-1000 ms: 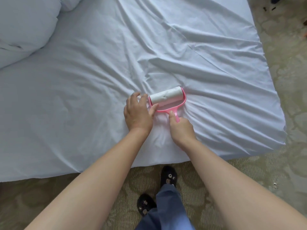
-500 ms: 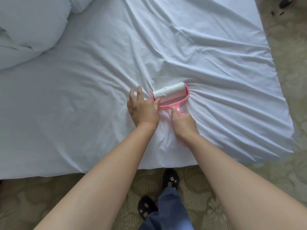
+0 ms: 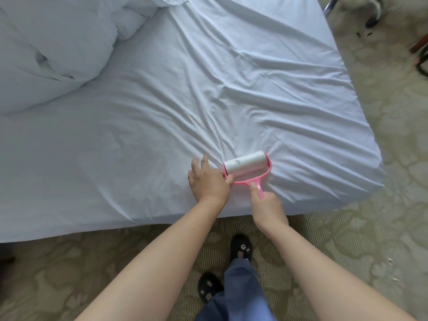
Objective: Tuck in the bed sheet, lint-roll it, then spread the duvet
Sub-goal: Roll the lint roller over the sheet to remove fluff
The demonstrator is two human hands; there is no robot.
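A pink lint roller (image 3: 246, 166) with a white sticky roll lies on the wrinkled pale blue bed sheet (image 3: 162, 126), near the bed's front edge. My right hand (image 3: 267, 208) grips its pink handle, index finger laid along the stem. My left hand (image 3: 208, 181) rests flat on the sheet just left of the roller, fingers spread, thumb touching the frame's left end. A bunched white duvet (image 3: 51, 42) is piled at the bed's far left.
Patterned beige carpet (image 3: 382, 228) runs along the front and right of the bed. My feet in black slippers (image 3: 240, 247) stand by the bed's front edge. Chair or furniture legs (image 3: 419, 49) show at the top right.
The roller and both hands have come back toward the bed's front edge. The view has widened, showing more of the duvet and the bed's far end.
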